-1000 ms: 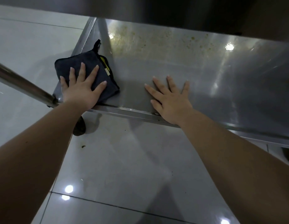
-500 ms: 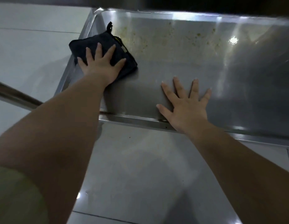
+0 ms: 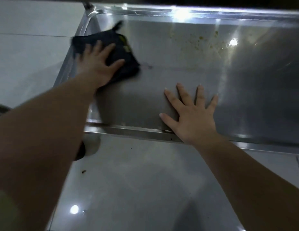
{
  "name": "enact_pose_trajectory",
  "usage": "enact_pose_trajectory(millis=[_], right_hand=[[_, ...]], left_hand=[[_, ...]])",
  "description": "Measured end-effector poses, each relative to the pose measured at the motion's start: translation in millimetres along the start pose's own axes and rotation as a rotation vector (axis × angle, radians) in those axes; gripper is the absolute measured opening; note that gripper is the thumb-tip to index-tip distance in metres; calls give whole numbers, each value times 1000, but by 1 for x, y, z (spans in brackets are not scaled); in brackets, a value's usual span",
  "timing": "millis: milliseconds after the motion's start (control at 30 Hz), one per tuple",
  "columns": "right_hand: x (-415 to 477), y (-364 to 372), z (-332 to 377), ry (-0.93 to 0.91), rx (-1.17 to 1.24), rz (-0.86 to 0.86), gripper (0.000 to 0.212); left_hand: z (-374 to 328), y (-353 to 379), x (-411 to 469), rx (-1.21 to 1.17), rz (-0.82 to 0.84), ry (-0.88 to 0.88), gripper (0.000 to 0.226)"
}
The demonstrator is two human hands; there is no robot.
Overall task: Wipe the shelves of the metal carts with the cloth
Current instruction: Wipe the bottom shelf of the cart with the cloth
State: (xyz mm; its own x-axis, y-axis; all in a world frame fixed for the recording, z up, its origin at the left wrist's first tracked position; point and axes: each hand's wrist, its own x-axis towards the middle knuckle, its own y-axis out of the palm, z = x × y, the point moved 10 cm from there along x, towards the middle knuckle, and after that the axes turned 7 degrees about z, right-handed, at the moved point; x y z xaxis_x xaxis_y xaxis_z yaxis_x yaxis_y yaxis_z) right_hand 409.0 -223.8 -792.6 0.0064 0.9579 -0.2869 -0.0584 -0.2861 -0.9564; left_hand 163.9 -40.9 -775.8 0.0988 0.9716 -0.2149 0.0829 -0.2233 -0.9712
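One cloth (image 3: 127, 64) in the rimmed shelf (image 3: 137, 131) under the flat left grip (image 3: 97, 65); right grip (image 3: 193, 120) splayed flat alongside.

left hand (image 3: 97, 64): bare, and honestly just a smear of blur here, so I can't make out nails or knuckles on it.
right hand (image 3: 193, 120): bare too, sharp enough to see slim fingers (image 3: 184, 95) and faint knuckle creases.
fingernails (image 3: 165, 89): on the right hand they run a little past the fingertips, with pale tips.
left forearm (image 3: 45, 130): bare right up to the frame edge, looks huge and soft-focus.
right forearm (image 3: 237, 172): bare as well, wrist to frame edge.
pale patch (image 3: 3, 210): yellow-green blur in the bottom left corner, can't tell if it's my sleeve.
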Motion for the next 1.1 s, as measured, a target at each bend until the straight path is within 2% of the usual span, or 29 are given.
enact_pose_trajectory(millis=[100,233,333,467,500,533,567,600,633,667,733,767,867,1000,1100], right_hand=[[0,1,2,4,-12,-8,74],[-2,-1,3,-5,-11,-22,73],[-4,-2,4,-6,-1,-5,73],[-10,-13,8,-46,-11,47,74],[-6,-2,8,-46,-42,107,76],[-3,5,2,7,-128,157,75],[0,6,-15,147,-246,164,73],[-3,-9,-33,332,-351,75,69],[-8,-23,-41,441,-370,3,69],[-4,-16,-34,345,-300,27,72],[1,7,-1,-2,-38,156,81],[-1,3,8,-69,23,135,80],[2,-7,2,-34,14,10,73],[4,-1,3,-44,21,44,73],[4,-1,4,-34,17,43,74]], left_hand=[[58,-5,-5,42,9,-138,73],[29,-2,1,-4,4,-167,72],[-55,5,17,2,-5,-14,72],[-222,25,20,28,69,298,74],[-260,28,12,29,92,358,73],[-291,31,4,23,120,407,72],[-315,35,-5,16,151,447,72],[-331,39,-13,12,179,475,72],[-340,42,-18,9,194,490,72],[-340,43,-19,0,197,498,73],[-321,40,-11,-29,185,500,76],[-302,36,-2,-33,172,480,78],[-209,21,27,2,107,336,77],[-61,3,30,36,53,118,74],[10,0,1,33,62,-22,70]])
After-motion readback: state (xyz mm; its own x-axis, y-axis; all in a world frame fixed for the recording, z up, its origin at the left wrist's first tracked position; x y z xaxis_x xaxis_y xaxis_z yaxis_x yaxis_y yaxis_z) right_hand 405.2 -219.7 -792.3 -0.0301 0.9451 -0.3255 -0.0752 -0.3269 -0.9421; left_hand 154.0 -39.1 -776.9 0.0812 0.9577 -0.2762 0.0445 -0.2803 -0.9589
